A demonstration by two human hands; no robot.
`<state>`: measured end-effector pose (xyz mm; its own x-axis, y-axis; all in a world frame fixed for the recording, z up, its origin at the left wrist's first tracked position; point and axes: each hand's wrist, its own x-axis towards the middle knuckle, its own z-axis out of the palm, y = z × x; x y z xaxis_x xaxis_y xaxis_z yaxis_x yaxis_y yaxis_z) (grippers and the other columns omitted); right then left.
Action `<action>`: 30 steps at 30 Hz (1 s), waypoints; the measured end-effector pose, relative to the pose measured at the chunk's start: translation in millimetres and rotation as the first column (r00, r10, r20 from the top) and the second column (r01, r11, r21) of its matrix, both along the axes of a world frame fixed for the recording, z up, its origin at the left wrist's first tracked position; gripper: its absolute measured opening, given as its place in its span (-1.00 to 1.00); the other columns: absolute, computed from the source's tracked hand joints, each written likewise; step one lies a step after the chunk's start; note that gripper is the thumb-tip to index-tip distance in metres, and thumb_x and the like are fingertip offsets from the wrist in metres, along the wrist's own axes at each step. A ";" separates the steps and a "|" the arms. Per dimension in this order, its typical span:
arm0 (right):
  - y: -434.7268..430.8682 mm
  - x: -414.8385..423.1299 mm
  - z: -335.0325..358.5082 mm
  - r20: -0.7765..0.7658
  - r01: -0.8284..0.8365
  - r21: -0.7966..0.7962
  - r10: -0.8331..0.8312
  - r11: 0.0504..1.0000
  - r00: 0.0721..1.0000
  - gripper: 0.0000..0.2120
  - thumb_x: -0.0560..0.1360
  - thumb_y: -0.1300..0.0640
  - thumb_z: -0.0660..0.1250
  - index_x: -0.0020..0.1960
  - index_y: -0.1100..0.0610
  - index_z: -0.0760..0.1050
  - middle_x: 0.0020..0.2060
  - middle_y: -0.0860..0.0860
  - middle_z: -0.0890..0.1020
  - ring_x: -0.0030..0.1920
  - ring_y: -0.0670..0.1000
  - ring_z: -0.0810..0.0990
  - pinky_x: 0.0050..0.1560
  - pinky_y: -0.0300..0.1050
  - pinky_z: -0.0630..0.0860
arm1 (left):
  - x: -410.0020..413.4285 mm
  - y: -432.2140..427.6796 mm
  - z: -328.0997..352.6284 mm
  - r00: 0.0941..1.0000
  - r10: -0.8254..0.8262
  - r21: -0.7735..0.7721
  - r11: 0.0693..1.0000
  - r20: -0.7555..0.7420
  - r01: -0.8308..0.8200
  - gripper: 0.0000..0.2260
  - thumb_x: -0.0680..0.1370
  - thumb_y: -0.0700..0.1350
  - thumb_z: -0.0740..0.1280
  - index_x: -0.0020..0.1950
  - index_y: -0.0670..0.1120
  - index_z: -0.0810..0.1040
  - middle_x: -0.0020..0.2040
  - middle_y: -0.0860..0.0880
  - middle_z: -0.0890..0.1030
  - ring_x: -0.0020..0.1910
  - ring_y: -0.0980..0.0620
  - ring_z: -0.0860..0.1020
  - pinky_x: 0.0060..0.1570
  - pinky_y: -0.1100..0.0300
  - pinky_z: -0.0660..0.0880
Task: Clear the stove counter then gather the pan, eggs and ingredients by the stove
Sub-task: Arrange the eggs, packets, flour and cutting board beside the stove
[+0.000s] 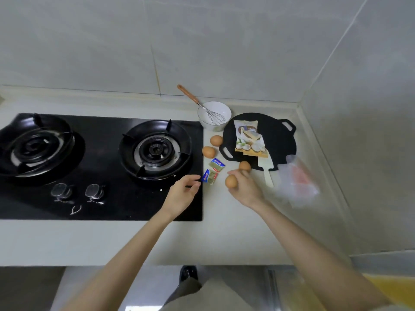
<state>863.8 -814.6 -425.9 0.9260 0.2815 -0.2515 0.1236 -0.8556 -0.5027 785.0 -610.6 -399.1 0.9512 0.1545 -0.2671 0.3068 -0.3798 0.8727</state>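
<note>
Eggs, four, brown: two lie loose on the counter (224,232) between the stove (101,167) and the pan, the far egg (216,140) just beside the pan's handle loop, the near egg (208,151) just by the stove edge. Two more are with the right hand (243,187), whose fingers are curled round the front egg (231,181) and the upper egg (244,166); whether the upper one is fully gripped or rests at the pan's rim cannot be told. Handling: light, smooth, thin-shelled, prone to roll; best cradled in the palm, set down gently, never pinched. Pan (276,140), black, flat, two loop handles, likely heavy and stiff; take by both loops. On it, a printed packet (248,140), probably soft and light. Two small foil packets (213,170) lie by the stove edge. Left hand (183,194) fingers narrowed, pinching a thin dark item, unidentified. Bowl (214,115) with whisk (207,111) stands behind. Plastic bag (298,180), blurred, limp, beside the right hand.
</note>
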 end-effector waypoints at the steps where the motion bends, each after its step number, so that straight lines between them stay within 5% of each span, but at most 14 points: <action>1: 2.4 2.6 -4.0 -0.006 -0.003 -0.024 0.003 1.000 1.000 -0.54 0.47 0.18 0.36 0.33 0.01 0.37 0.28 0.06 0.39 0.24 0.12 0.46 0.17 0.09 0.48 | 2.0 1.4 -3.2 1.000 -0.005 -0.003 1.000 -0.003 0.005 -0.76 0.58 -0.18 0.28 0.24 -0.07 0.54 0.05 -0.05 0.65 -0.02 0.05 0.59 0.13 0.20 0.49; 11: 3.8 10.5 -19.3 0.015 -0.075 -0.011 0.075 0.997 0.997 -0.65 0.43 0.18 0.41 0.18 0.04 0.44 0.17 0.06 0.41 0.10 0.11 0.52 0.12 -0.01 0.50 | -0.8 1.8 -10.6 0.999 0.013 0.039 0.999 -0.046 -0.011 -0.77 0.58 -0.16 0.27 0.23 -0.03 0.53 0.05 0.01 0.65 -0.01 0.04 0.61 0.15 0.18 0.49; 21: 4.7 -33.4 -15.4 0.013 -0.364 0.129 0.366 0.922 0.931 -0.63 0.37 0.10 0.42 0.14 0.02 0.40 0.09 -0.04 0.49 0.06 0.05 0.50 0.02 -0.06 0.48 | -31.5 -1.3 -10.6 0.999 0.013 0.168 0.986 -0.032 -0.008 -0.72 0.58 -0.17 0.27 0.29 -0.02 0.50 0.11 0.05 0.59 0.00 0.09 0.57 0.10 0.20 0.49; 30: 14.6 -48.6 -25.6 -0.017 -0.415 0.117 0.419 0.902 0.908 -0.58 0.37 0.09 0.43 0.14 0.05 0.33 0.08 -0.02 0.50 0.04 0.06 0.50 -0.02 -0.02 0.49 | -43.1 -11.5 -16.5 0.997 0.054 0.107 0.993 -0.047 -0.049 -0.71 0.59 -0.19 0.26 0.30 -0.02 0.49 0.13 0.03 0.60 0.03 0.07 0.57 0.03 0.29 0.45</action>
